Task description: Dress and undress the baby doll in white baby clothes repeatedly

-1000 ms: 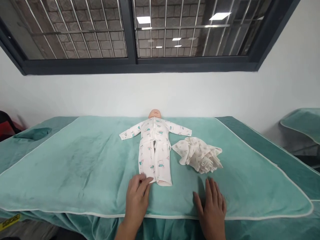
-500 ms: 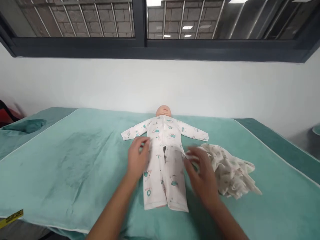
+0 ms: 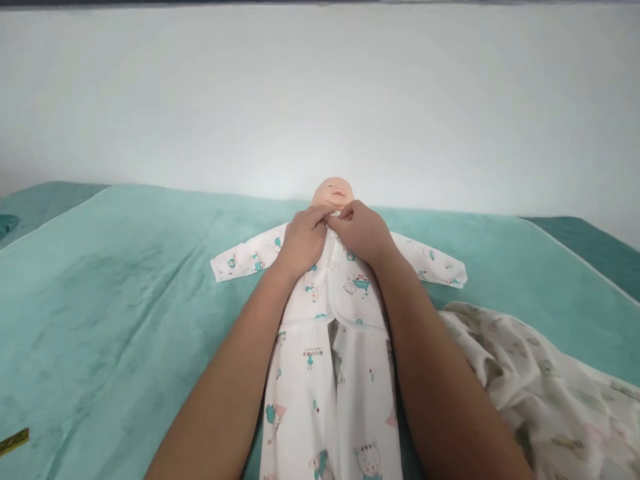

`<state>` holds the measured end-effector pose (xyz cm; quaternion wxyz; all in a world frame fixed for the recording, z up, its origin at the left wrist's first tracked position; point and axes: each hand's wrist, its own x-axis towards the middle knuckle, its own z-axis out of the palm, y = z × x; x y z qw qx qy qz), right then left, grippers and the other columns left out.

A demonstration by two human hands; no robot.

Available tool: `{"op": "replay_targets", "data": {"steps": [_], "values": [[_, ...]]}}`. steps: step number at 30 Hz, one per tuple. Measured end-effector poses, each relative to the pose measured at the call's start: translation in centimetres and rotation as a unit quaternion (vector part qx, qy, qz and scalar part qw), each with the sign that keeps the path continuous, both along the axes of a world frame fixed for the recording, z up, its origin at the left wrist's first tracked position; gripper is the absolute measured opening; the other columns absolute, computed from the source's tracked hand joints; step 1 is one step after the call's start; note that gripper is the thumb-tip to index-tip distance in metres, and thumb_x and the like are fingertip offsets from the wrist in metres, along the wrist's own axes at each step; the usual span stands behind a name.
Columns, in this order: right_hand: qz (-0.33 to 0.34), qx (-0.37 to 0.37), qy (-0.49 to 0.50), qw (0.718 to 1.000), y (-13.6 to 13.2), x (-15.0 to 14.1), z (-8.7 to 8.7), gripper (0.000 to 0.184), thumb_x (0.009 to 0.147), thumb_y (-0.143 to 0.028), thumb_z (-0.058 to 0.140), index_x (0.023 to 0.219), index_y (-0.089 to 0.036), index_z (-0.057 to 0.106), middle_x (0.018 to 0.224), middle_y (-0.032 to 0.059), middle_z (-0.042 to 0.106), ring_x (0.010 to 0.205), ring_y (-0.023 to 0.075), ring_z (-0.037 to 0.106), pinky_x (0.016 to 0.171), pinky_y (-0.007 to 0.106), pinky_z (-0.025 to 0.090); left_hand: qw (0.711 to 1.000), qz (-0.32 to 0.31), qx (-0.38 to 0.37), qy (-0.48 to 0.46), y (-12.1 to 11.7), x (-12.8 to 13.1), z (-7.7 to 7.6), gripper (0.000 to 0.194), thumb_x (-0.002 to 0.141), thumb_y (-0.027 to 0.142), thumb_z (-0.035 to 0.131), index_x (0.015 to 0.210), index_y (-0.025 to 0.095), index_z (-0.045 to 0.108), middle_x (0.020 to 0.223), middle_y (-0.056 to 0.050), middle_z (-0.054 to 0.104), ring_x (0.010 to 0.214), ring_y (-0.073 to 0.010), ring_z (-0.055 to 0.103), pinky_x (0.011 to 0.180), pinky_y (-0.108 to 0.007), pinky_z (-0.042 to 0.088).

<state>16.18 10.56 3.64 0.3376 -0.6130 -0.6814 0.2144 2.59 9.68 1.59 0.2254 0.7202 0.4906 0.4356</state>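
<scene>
Clock centred on the middle of the top, 12 toward the wall point(image 3: 320, 100). Doll point(image 3: 334, 192) lies on its back on the green blanket point(image 3: 150, 300), head at 12, just short of the wall. It wears the white printed top point(image 3: 320, 293), one sleeve out toward 10, the other toward 2; matching trousers point(image 3: 307, 393) run down to 6, past the lower edge of view.

Left hand point(image 3: 305, 241) and right hand point(image 3: 363, 230) meet at the top's neckline, near 12, fingertips touching or nearly so. Right: narrow, thumb and forefinger pinching the neckline edge. Left: fingers bent over the same spot; cannot tell whether fabric is held.

Crumpled printed cloth point(image 3: 545, 380) at 4, beside the right forearm. Yellow strip point(image 3: 14, 441) at 8, well apart.
</scene>
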Motion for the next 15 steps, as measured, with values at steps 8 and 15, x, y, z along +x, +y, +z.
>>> {"op": "replay_targets", "data": {"steps": [8,15], "values": [[0.003,0.000,0.012,1.000,0.21,0.04,-0.08,0.018,0.076,-0.038,0.055,0.079,-0.021,0.050,0.080,0.0000,0.058,0.072,0.0170,0.051,0.068,0.032,0.037,1.000,0.001,-0.024,-0.003,0.09,-0.03,0.46,0.052,0.082,0.011,0.035,0.120,0.023,0.067,0.133,-0.001,0.061,0.127,-0.0214,0.052,0.110,-0.039,0.038],[-0.013,0.014,0.019,1.000,0.01,-0.07,-0.02,0.010,0.079,-0.030,0.051,0.073,-0.021,0.049,0.074,-0.0011,0.056,0.070,0.0157,0.048,0.067,0.031,0.035,1.000,0.000,-0.028,-0.012,0.14,-0.04,0.31,0.051,0.082,0.011,0.035,0.121,0.021,0.067,0.134,-0.002,0.061,0.128,-0.0212,0.051,0.111,-0.038,0.038]]}}
